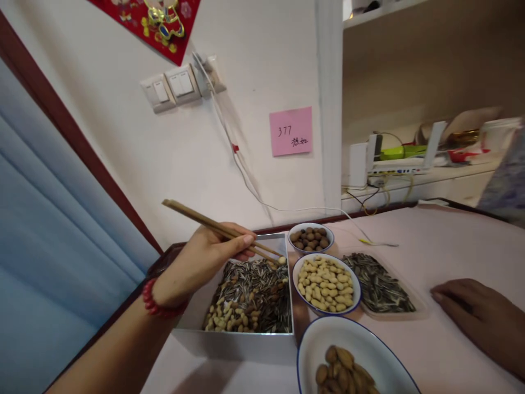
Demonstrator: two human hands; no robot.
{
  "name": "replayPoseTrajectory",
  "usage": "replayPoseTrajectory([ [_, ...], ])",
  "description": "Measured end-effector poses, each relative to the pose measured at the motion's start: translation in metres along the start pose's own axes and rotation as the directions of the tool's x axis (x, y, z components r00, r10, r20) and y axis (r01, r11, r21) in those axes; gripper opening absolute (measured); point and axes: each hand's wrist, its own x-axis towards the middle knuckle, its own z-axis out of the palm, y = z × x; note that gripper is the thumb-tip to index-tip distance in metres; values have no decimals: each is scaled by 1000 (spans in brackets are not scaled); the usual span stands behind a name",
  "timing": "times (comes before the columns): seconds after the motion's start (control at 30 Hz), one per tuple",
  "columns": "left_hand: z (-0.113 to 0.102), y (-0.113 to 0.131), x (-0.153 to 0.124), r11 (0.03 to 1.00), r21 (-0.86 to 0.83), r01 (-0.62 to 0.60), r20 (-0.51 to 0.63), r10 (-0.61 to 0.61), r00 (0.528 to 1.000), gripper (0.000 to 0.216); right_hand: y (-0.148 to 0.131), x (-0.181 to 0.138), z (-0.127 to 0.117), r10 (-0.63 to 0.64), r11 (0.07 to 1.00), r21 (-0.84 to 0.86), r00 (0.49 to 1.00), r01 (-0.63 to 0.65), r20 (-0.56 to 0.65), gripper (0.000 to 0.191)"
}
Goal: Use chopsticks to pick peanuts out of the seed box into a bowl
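Observation:
My left hand (213,262), with a red bead bracelet at the wrist, is closed round a pair of chopsticks (200,219). Their tips reach over the far right corner of a white box (233,346), by a pale nut (281,261) that looks like a peanut; whether they grip it I cannot tell. Inside the box lie mixed sunflower seeds (262,282), peanuts (229,317) and brown nuts. Beside it stand a bowl of peanuts (327,284), a bowl of round brown nuts (309,239) and a bowl of almonds (344,372). My right hand (471,312) rests on the table, fingers stretched out, holding nothing.
A clear tray of sunflower seeds (381,287) lies right of the peanut bowl. A white cable (303,209) runs down the wall onto the pink tabletop (435,241). A white router (394,158) stands on the shelf behind. A blue curtain (61,230) hangs at the left.

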Motion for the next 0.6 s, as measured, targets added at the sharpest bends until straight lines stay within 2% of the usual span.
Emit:
replayPoseTrajectory([
  [0.07,20,0,17,997,23,-70,51,69,996,28,-8,0,-4,15,1000,2,1000,-15,2,39],
  [0.17,45,-5,40,994,57,-98,90,92,992,30,-14,-2,-7,19,1000,6,1000,-19,6,40],
  [0.3,57,-8,49,993,63,-97,96,91,991,29,-16,-1,-7,19,1000,9,1000,-19,11,40],
  [0.43,41,-2,31,994,57,-90,51,87,995,31,-14,0,-7,16,1000,15,1000,-16,10,40],
  [0.6,-10,-7,-7,993,117,-3,-10,4,1000,27,5,-4,3,-3,1000,25,1000,4,-23,36],
])
